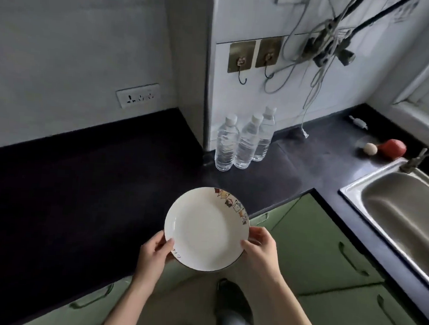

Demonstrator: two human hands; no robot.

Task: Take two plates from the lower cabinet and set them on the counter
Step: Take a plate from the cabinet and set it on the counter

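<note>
over the counter [85,183] edge, both hands hold plate [205,229], seemingly.

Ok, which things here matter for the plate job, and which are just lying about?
Job: plate, held at its rim by left hand and right hand; counter; lower cabinets.
Lying about: three water bottles, sink, red item with pale ball, wall hooks.

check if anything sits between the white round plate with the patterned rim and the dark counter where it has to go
Nothing visible does. The white round plate with the patterned rim, held by the left hand and right hand, hangs at the edge of the dark counter, bare there. Three clear water bottles stand farther back.
</note>
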